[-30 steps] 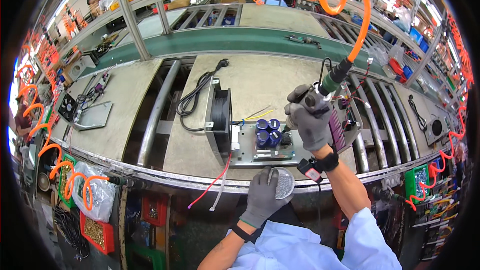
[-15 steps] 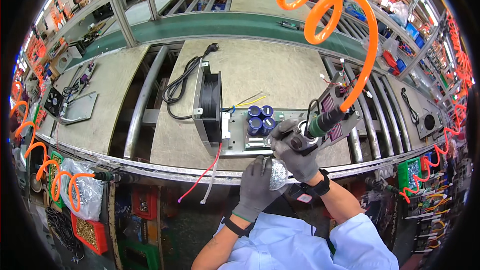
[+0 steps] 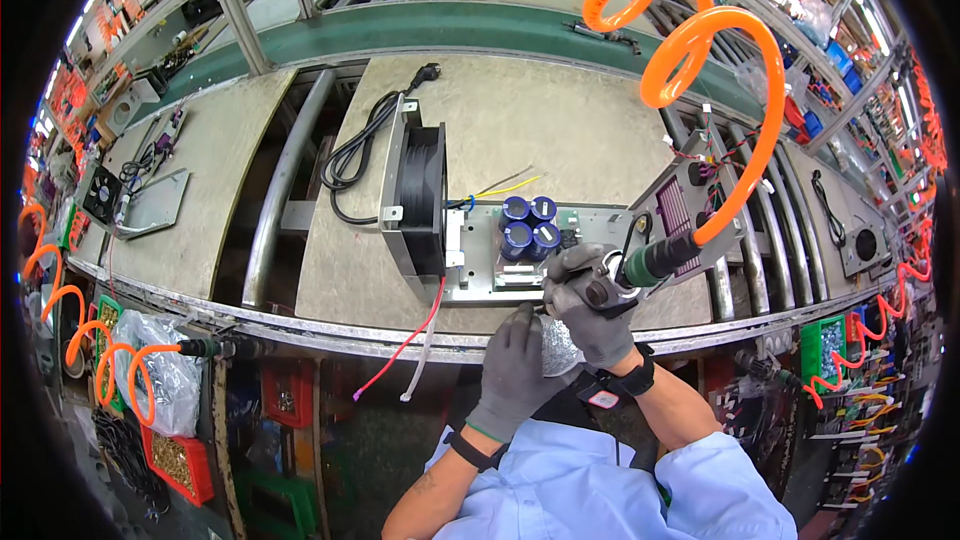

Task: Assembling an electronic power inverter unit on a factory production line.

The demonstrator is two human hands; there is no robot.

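A metal chassis [image 3: 480, 290] lies on the board in front of me, with a black fan [image 3: 424, 202] upright at its left end and several blue capacitors [image 3: 530, 227] in the middle. My right hand [image 3: 590, 312], in a grey glove, grips a pneumatic screwdriver [image 3: 655, 260] fed by an orange coiled hose. Its tip is hidden by the hand. My gloved left hand [image 3: 512, 372] has its fingers together at the chassis's near edge; what they pinch is hidden. A round dish of small silvery screws [image 3: 561, 348] sits between my hands, beside the left thumb.
At the chassis's right end stands a slotted panel [image 3: 680, 210] with wires. A black power cord [image 3: 350, 175] coils left of the fan. Red and white leads [image 3: 400, 352] hang over the bench's front rail. Rollers [image 3: 290, 195] flank the board. Parts bins [image 3: 180, 460] hang below.
My left fingers have moved off the screw dish, up to the chassis's near edge. The right hand still holds the screwdriver. The whole view has shifted slightly.
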